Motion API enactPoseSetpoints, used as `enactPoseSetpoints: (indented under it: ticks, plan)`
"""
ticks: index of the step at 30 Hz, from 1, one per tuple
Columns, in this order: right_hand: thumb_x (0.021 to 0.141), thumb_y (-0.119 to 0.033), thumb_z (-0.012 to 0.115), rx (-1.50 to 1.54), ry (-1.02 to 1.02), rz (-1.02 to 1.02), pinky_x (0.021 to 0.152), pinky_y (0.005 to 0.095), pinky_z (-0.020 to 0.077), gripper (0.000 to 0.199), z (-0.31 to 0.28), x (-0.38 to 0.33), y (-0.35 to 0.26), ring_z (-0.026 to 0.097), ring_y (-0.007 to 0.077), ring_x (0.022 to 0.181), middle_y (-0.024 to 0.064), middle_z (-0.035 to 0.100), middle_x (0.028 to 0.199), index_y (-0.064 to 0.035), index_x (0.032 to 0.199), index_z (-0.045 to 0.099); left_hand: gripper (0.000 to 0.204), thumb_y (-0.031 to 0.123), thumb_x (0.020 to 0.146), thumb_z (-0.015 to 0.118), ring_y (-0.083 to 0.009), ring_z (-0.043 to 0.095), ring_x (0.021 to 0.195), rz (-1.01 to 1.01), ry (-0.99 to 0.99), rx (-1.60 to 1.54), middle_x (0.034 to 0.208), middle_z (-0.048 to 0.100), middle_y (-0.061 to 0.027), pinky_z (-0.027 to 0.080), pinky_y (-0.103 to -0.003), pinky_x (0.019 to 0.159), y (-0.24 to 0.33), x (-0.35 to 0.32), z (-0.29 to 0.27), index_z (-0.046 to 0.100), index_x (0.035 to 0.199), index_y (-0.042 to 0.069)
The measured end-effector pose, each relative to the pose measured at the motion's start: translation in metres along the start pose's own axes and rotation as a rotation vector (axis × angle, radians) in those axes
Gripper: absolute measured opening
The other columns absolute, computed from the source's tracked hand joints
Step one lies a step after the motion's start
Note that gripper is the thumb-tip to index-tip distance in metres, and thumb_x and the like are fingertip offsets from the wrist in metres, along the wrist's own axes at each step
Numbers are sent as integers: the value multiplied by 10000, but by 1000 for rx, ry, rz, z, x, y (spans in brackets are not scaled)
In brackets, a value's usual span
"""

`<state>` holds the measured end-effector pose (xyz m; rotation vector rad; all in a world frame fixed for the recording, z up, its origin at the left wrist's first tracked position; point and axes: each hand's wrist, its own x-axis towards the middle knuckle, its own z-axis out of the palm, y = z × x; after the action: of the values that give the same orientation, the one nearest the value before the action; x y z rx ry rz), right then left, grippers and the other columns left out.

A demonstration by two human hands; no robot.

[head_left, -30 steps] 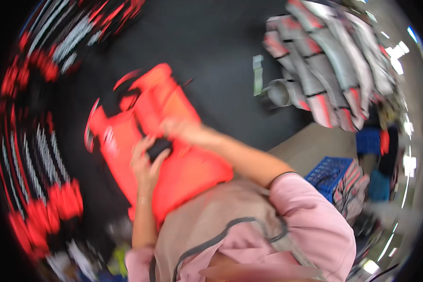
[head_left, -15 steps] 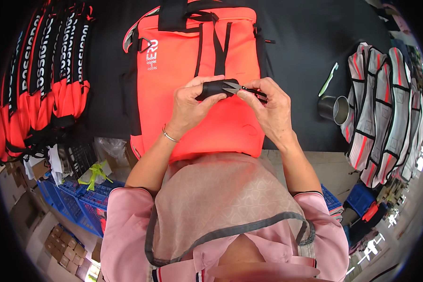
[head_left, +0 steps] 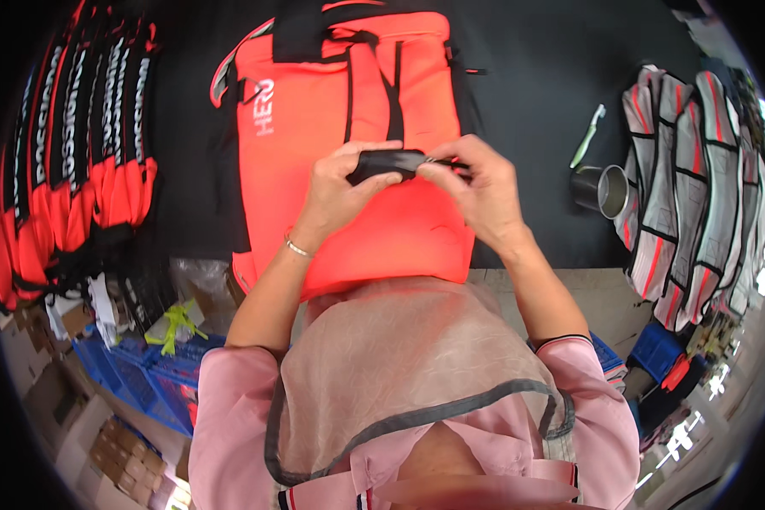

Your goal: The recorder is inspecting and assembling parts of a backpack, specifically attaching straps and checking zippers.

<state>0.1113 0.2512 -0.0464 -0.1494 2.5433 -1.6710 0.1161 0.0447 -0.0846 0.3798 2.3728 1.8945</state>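
Note:
A bright orange bag (head_left: pixel 289 170) with black side panels and straps lies flat on the black table in front of me. Over its middle, my left hand (head_left: pixel 331 189) pinches a black padded strap piece (head_left: pixel 367 165) between thumb and fingers. My right hand (head_left: pixel 487 194) is closed on small thread snips (head_left: pixel 461 168), whose blurred blades lie against the right end of the black piece. Whether the blades are spread or together cannot be made out.
Several black-and-orange straps (head_left: pixel 76 170) are piled at the left of the table (head_left: pixel 527 127). To the right lie a metal cup (head_left: pixel 603 191), a green-and-white toothbrush (head_left: pixel 587 136) and a row of grey straps (head_left: pixel 676 195). Blue crates (head_left: pixel 136 374) stand below at left.
The whole scene has shifted slightly left in the picture. Both hands keep their hold, and the snips' blades, sharp and spread before, are now blurred over the black piece.

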Motion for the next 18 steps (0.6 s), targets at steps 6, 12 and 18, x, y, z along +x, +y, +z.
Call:
enactPoseSetpoints:
  ticks: [6,12,18]
  plan:
    - [817,-205,750,-174,53,-135,652,351,522,151,-7,-3,7,654,241,713,94,657,807,-76,857,683,328,20,802,743,-209,657,998,-104,-3,-57,1094,690,-146,503,-331,908,-11,1,6,649,1113,-29]
    - [843,-265,708,-82,-57,-33,684,384,494,258,-13,6,-3,639,298,764,116,653,830,-24,863,616,333,-17,747,749,-191,648,944,-120,4,-64,1080,684,-127,517,-293,854,-7,10,0,677,1071,-41]
    - [867,-211,685,-143,-60,20,697,362,502,191,-17,3,2,656,241,771,111,668,836,-43,945,640,294,-25,750,735,-227,633,1019,-127,-51,-67,1117,660,-144,506,-317,880,3,8,0,700,1042,-17]
